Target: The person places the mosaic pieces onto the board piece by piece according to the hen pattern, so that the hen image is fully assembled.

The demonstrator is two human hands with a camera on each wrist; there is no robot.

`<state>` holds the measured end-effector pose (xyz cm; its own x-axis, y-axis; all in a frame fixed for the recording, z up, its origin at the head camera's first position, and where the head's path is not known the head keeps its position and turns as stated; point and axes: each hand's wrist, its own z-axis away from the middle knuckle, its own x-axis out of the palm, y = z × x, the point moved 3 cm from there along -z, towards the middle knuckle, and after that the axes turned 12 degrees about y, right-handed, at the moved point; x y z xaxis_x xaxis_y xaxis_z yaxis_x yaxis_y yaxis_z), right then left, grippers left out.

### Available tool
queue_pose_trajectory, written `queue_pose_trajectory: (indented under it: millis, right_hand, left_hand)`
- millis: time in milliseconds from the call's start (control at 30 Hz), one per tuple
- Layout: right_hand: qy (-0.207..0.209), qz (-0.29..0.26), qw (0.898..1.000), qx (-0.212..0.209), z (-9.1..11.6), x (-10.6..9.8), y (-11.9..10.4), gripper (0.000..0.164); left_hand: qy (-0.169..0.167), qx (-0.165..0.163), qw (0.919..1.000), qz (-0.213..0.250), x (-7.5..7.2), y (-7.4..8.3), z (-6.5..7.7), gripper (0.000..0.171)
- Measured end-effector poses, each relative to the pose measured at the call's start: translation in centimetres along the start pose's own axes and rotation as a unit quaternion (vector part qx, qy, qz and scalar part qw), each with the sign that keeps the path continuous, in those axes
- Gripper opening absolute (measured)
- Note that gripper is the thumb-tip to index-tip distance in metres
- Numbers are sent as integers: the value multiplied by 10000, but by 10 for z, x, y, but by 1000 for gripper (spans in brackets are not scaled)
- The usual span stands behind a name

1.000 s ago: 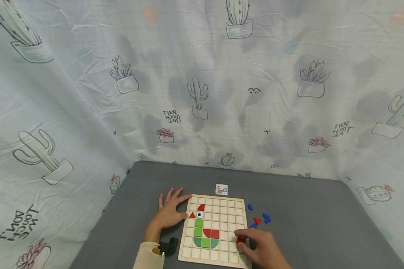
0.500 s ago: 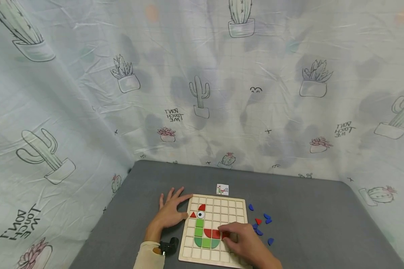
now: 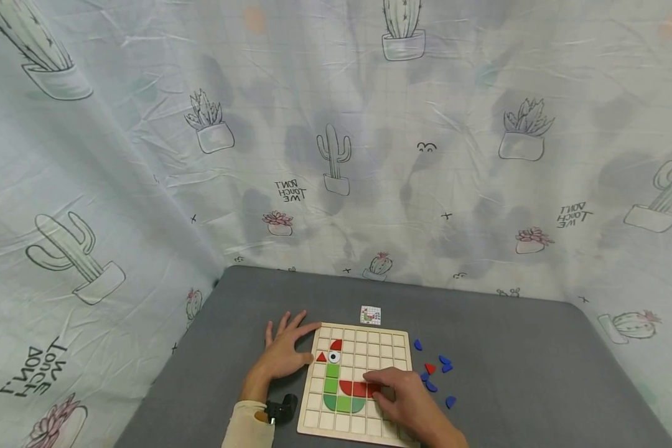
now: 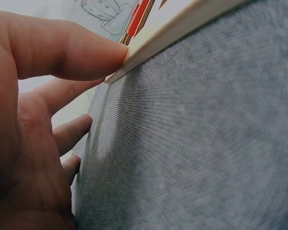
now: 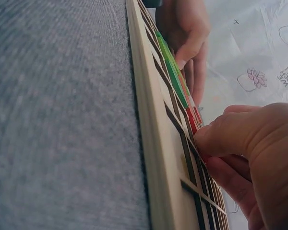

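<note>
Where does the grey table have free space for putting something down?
Free: right of the blue pieces, toward the right curtain; also between the left hand and the left curtain. Crowded: just right of the board, where a red triangle lies among those pieces.

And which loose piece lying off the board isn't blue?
The red triangle on the table, just right of the board. It's the only red one there; the other loose pieces are all blue.

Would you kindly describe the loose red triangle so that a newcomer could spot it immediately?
On the grey table, find the wooden grid board. Past its right edge lie scattered blue pieces; among them sits the red triangle, the only loose piece there that isn't blue.
</note>
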<state>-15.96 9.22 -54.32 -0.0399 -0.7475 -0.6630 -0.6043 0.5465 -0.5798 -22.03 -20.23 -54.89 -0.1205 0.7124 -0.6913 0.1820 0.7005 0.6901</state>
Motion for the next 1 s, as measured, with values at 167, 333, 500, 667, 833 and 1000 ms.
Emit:
queue_pose_trajectory:
  millis: [167,333,500,667,833,1000]
  right_hand:
    - [15,-4,10000,-62,0,1,0,39]
    - [120,-39,9998,-128,0,1,0,38]
    - [611,-102,9976,-311,2,-12,6,39]
    - [1089,255,9936,140,6,-37,27,42]
    - [1477,604,9855,571,13,-59,51,46]
    - [1569,886,9821,552,18,-71,64,51]
  left_hand:
    - [4,12,10000,33,-1,1,0,70]
    - [0,1,10000,38,-1,2,1,70]
    - [-2,7,10000,-19,0,1,0,70]
    - [22,1,10000,-14,1,1,0,71]
    - [25,5,10000,-31,1,1,0,71]
    - [1,11,10000,-3,1,0,0,70]
